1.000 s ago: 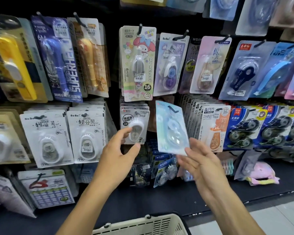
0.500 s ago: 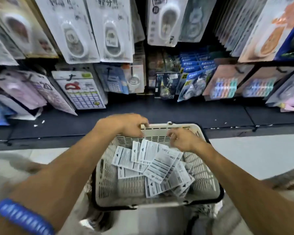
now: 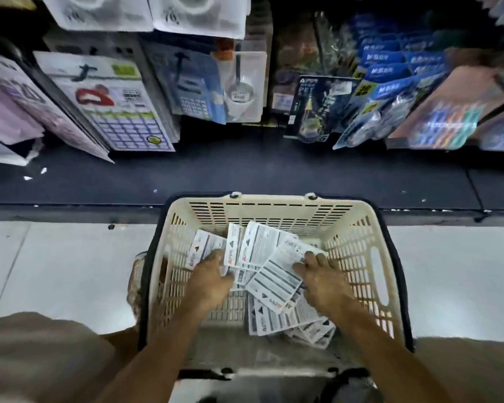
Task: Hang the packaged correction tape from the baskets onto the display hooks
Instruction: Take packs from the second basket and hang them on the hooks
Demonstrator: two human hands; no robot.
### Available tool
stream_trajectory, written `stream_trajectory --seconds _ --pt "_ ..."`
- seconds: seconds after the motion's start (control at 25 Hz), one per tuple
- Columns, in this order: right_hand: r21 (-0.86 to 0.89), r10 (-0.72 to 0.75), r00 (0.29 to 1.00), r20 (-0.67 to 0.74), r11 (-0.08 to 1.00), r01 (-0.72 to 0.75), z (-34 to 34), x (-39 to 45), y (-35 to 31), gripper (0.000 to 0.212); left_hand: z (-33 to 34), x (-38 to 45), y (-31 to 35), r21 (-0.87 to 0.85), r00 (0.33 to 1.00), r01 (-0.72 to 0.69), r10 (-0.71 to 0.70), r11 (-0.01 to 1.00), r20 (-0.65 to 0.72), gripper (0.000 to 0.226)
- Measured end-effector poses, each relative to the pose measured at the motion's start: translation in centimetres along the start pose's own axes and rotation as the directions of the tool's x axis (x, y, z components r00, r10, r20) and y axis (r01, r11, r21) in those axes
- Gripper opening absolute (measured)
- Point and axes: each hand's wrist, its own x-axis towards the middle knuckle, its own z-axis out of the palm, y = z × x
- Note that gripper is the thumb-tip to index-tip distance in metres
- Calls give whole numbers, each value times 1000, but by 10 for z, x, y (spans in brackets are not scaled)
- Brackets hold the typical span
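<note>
Correction tape packs [image 3: 277,271] amid basket [image 3: 277,209] walls

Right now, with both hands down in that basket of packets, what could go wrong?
The packets lie face down in a loose, overlapping heap, so the left hand or right hand may lift several at once and drop some. Only printed backs show, so a wrong kind could go unnoticed. The basket wall is slotted; a corner might snag.

Pretty dim overall, darkest along the shelf [image 3: 245,175] up top. Floor [image 3: 56,266] catches soft glare. Motion blur smears the packs [image 3: 437,91] upper right; fisheye bends the edges. Basket [image 3: 274,210] reasonably sharp.
</note>
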Motion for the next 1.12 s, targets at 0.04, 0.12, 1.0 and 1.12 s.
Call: stream_trajectory --seconds 0.04,0.12,1.0,1.12 --pt "-27 -34 999 -32 999 33 2 5 -2 58 8 8 9 -119 999 47 -46 992 8 58" --pt "39 -152 988 -31 987 153 5 14 -3 61 20 25 24 -305 987 160 -151 939 53 78" --pt "589 381 874 -300 795 -144 -34 6 8 57 7 9 34 -563 986 130 -166 816 -12 30" --pt "785 186 952 -242 614 79 -42 5 -22 49 -8 -3 57 -688 976 160 -217 708 4 24"
